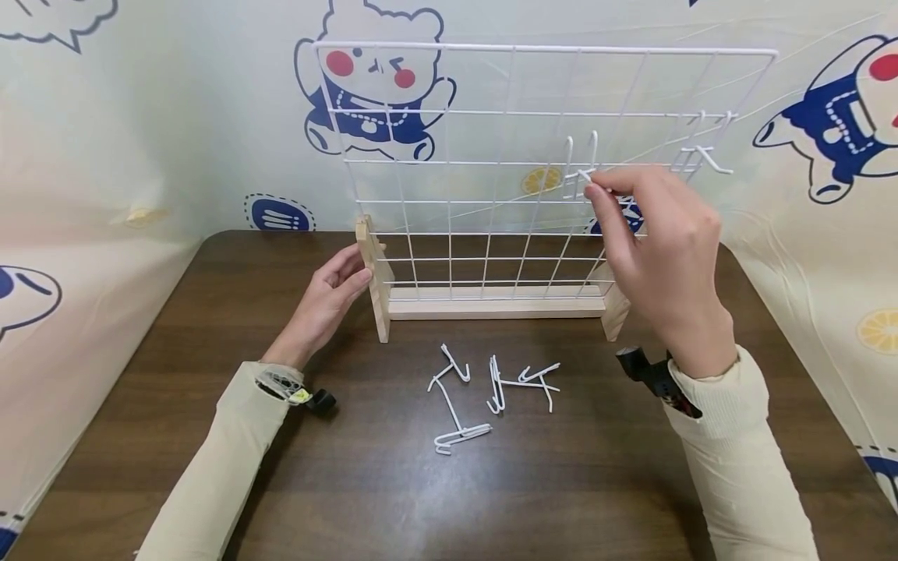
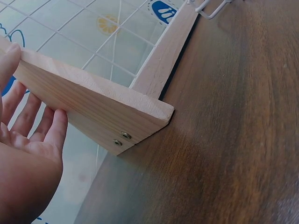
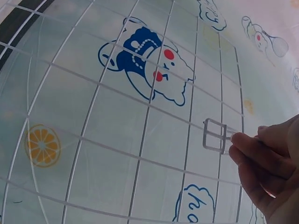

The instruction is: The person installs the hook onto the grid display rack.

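Note:
A white wire grid (image 1: 449,162) stands upright in a wooden base with a leg at each end. My left hand (image 1: 330,292) holds the left wooden leg (image 1: 375,284), thumb by its front edge. In the left wrist view, the fingers (image 2: 57,126) lie along the leg's outer face. Higher up, the thumb and index finger of my right hand (image 1: 662,249) pinch a white wire hook (image 1: 579,174) by its arm. Its two prongs point upward, overlapping the grid in the head view. The right wrist view shows the hook's squarish back (image 3: 215,135) close to the grid wires.
Another white hook (image 1: 712,160) hangs at the grid's upper right. Several loose white hooks (image 1: 456,431) lie on the brown table (image 1: 351,499) before the base. A wooden crossbar (image 1: 494,304) joins the legs. Behind stands a printed cloth backdrop (image 1: 210,140).

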`<state>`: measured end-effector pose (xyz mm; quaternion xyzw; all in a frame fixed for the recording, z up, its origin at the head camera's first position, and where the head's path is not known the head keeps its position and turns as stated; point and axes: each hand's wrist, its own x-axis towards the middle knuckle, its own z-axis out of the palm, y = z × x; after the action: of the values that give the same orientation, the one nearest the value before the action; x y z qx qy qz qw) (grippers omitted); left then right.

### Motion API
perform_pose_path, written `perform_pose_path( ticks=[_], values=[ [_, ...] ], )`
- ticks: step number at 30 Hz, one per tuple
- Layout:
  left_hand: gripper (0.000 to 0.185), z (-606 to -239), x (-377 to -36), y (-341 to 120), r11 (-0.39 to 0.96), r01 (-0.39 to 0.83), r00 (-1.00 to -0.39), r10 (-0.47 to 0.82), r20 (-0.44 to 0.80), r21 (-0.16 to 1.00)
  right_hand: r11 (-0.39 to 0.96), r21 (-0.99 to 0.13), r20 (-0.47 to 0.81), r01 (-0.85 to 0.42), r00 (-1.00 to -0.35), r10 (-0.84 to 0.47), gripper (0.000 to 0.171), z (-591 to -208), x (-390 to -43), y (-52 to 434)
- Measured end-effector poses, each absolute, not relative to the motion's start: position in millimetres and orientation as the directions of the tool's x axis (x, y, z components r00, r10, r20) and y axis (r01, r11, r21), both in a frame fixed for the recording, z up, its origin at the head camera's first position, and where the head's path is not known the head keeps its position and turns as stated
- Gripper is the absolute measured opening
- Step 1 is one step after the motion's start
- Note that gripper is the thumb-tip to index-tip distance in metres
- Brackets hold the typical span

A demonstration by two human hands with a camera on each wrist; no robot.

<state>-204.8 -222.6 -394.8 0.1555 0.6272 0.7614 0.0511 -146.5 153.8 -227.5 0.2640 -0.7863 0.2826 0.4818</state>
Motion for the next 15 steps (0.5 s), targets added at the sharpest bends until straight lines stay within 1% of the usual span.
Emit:
perform_pose_path(
  ticks=[9, 15],
  values=[
    [0.049, -395.5, -204.8, -222.8, -0.209, 0.122, -0.943, 0.279, 0.179, 0.970, 0.708, -0.255, 0.935, -0.659, -0.353, 0.007, 0.019, -222.3, -159.8, 145.6],
    [0.049, -395.2, -204.4, -221.8, -0.227, 0.129, -0.942, 0.276, 0.190, 0.965, 0.701, -0.274, 0.936, -0.658, -0.349, 0.039, 0.020, -219.3, -170.3, 141.9]
  ],
)
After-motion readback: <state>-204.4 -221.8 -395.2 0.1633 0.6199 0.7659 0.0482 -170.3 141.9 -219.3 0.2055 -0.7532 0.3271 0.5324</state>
